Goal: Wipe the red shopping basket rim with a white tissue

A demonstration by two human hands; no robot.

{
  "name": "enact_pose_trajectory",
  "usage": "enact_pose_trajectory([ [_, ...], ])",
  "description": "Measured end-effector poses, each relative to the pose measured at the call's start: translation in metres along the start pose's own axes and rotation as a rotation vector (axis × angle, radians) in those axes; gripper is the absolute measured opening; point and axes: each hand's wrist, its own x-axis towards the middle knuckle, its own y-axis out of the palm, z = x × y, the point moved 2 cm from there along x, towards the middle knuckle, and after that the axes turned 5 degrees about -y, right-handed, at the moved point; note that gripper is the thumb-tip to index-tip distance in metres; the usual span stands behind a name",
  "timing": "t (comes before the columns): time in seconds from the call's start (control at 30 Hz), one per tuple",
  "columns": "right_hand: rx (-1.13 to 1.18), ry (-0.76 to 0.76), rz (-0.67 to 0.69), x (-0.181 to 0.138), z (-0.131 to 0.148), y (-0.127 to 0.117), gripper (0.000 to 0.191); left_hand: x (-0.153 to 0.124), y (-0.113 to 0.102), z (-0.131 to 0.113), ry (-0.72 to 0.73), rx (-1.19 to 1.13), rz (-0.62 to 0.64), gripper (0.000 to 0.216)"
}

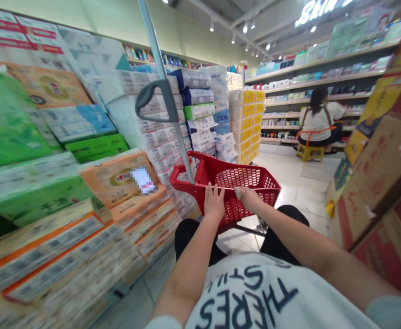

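A red plastic shopping basket (255, 180) on wheels stands on the tiled floor right in front of me, its mesh inside showing nothing. Its grey pull handle (159, 82) rises upright from the left rim. My left hand (214, 201) rests on the basket's near rim, fingers curled over the edge. My right hand (246, 196) grips the same near rim just to the right, fingers closed over it.
Stacked tissue and toilet-paper packs (66, 183) line the left side. Cardboard boxes (382, 183) crowd the right. A person in a white top sits on a yellow stool (310, 151) by the far shelves (324, 73). Tiled aisle floor (289, 173) runs ahead.
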Motion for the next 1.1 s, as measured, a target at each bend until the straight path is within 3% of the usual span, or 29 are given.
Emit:
enact_pose_trajectory([
  [0.13,-0.031,0.010,0.012,0.001,-0.002,0.000,0.052,0.000,0.001,-0.002,0.023,-0.010,0.037,0.059],
  [0.4,-0.060,0.009,0.083,0.001,0.002,-0.007,0.049,0.006,0.001,0.014,0.050,-0.020,-0.016,0.058],
  [0.7,-0.014,0.019,0.068,0.017,0.042,0.002,0.026,0.001,-0.011,0.011,0.042,0.002,-0.019,0.054],
  [0.9,0.000,-0.172,-0.064,0.011,0.049,0.019,0.036,-0.009,-0.002,0.023,0.070,-0.035,-0.131,0.056],
  [1.1,-0.109,-0.078,-0.051,0.014,0.050,0.021,0.039,-0.012,0.006,0.023,0.086,-0.090,-0.195,0.051],
])
